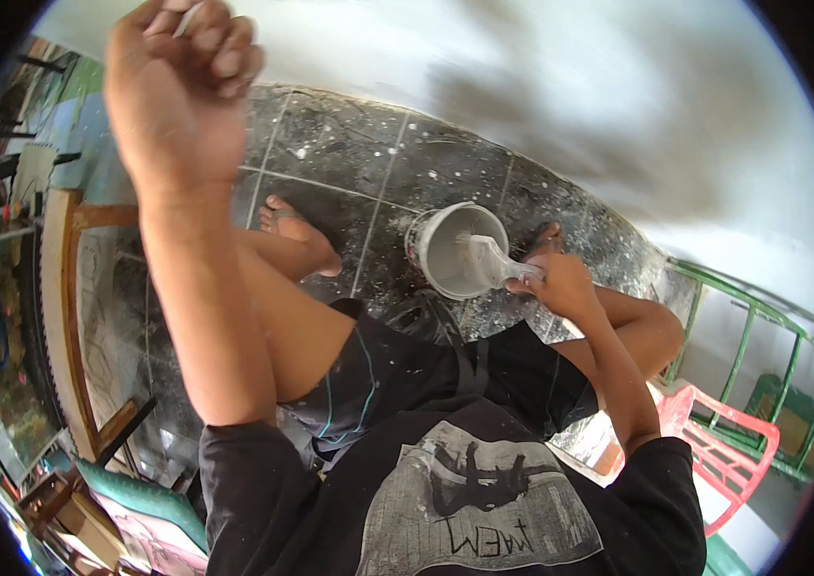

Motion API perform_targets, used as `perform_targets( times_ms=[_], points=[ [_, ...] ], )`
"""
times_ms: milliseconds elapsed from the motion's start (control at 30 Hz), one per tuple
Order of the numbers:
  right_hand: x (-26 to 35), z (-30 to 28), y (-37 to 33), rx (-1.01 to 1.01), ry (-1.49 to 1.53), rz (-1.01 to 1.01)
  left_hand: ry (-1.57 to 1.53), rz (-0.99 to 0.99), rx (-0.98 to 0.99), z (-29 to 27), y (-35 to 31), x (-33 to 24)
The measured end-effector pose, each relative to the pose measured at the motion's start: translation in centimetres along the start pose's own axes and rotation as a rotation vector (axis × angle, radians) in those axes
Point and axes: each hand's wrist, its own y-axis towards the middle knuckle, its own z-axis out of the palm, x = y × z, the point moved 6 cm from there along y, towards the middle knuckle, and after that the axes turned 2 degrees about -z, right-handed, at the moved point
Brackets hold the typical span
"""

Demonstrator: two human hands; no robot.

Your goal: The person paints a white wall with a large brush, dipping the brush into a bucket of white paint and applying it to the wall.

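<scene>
My right hand (561, 286) grips the handle of a pale, paint-coated paintbrush (491, 264). Its head reaches down into a white bucket (417, 252) standing on the floor between my feet. Whitish paint coats the inside of the bucket. My left hand (191, 91) is raised high at the upper left, in front of the wall, with its fingers curled in. A thin pale sliver shows between those fingers, too small to name.
A white wall (560, 86) with grey patches rises ahead. Paint spots cover the dark tiled floor (330, 144). To the right stand a green metal rack (739, 341) and a red plastic chair (764, 437). A wooden frame (65, 317) and a glass tank (3, 336) stand left.
</scene>
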Motion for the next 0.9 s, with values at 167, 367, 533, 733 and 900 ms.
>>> perform_targets(
  times_ms=[167,367,533,733,900],
  points=[
    [-5.8,3.6,-3.6,0.12,0.849,0.247,-0.002,-0.001,-0.032,0.5,0.5,0.4],
    [-2.5,6.0,-0.6,0.076,0.446,0.162,-0.058,-0.078,0.065,1.4,1.3,1.8],
    [1.8,10.2,7.3,-0.01,0.055,0.235,0.046,-0.094,-0.156,0.3,1.6,3.7],
    [3.0,5.5,4.7,-0.008,0.011,0.193,-0.052,-0.127,-0.166,-2.6,0.6,3.2],
    [-1.5,1.0,0.6,0.087,0.295,0.18,-0.087,-0.068,0.049,-1.9,-0.7,-0.6]
  ],
)
